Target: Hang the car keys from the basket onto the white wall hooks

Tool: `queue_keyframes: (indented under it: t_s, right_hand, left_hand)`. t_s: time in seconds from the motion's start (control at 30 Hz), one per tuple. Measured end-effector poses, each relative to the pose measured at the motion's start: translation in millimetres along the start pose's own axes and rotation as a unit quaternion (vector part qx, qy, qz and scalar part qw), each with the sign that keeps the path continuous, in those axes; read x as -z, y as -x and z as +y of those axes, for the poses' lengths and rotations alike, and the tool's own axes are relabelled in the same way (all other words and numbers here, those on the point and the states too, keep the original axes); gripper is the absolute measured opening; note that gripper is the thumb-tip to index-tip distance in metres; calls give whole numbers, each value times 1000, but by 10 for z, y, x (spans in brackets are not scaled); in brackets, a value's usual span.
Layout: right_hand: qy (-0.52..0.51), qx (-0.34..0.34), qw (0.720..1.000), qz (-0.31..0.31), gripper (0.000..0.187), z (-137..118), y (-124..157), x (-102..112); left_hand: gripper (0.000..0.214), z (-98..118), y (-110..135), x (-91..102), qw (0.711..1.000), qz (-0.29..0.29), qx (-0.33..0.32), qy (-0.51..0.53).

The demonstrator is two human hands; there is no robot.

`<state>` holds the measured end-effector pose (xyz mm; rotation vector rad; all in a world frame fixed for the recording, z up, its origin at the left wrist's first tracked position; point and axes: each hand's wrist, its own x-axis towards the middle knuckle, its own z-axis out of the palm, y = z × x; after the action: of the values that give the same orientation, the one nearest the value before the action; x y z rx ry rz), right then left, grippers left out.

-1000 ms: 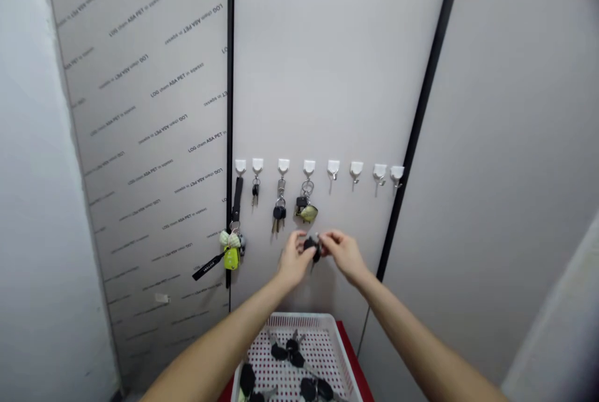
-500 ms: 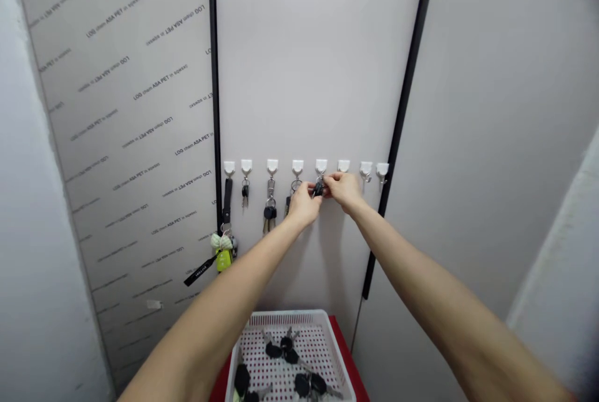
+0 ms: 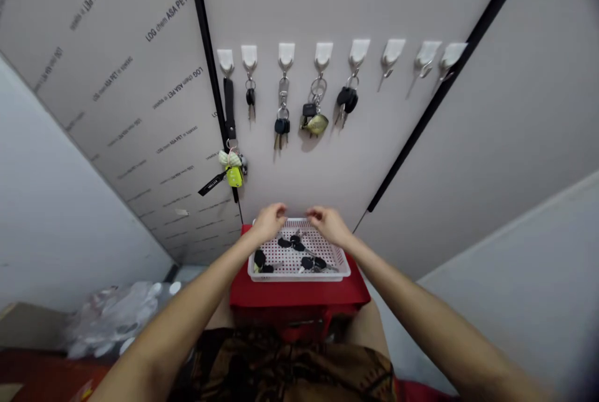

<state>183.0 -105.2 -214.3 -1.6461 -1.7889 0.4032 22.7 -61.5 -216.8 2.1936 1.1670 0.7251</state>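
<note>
My left hand (image 3: 271, 222) hovers over the back left of a white perforated basket (image 3: 299, 277). Above the back right is my right hand (image 3: 329, 226). Both are empty, their fingers loosely bent and apart. Between and below them in the basket lie several bunches of black-headed keys, one bunch (image 3: 292, 242) at the back, another (image 3: 314, 263) at the front right and a third (image 3: 262, 261) at the left. On the wall, a bunch of black-headed keys (image 3: 347, 101) hangs from the fifth white hook (image 3: 359, 52).
Other hooks hold a key ring with a yellow-green fob (image 3: 234, 176), a small key bunch (image 3: 251, 99), keys on a clip (image 3: 281, 127) and keys with a brass-coloured piece (image 3: 316, 124). Three right-hand hooks, such as one (image 3: 427, 55), are bare. The basket rests on a red surface (image 3: 299, 294).
Both hands have let go of the keys at the fifth hook and come down over the basket. Those keys now hang there. The head view has tilted down.
</note>
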Motion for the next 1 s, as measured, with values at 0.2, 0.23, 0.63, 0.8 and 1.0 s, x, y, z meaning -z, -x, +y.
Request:
queue_keyframes:
  t_s: [0.2, 0.23, 0.63, 0.8, 1.0]
  right_hand:
    - [168, 60, 978, -104, 29, 132, 170, -455]
    - [177, 69, 976, -109, 30, 141, 172, -468]
    - [162, 124, 976, -72, 18, 201, 214, -540]
    - [80, 86, 992, -45, 11, 146, 177, -498]
    - [-71, -18, 997, -11, 14, 70, 58, -240]
  left_hand:
    - [31, -287, 250, -251, 980, -93, -39, -170]
    - [31, -299, 259, -273, 977, -97, -49, -183]
    - [19, -328, 251, -379, 966, -94, -85, -226]
    - [16, -243, 261, -297, 965, -87, -83, -233]
    - [20, -48, 142, -76, 980, -42, -106, -160]
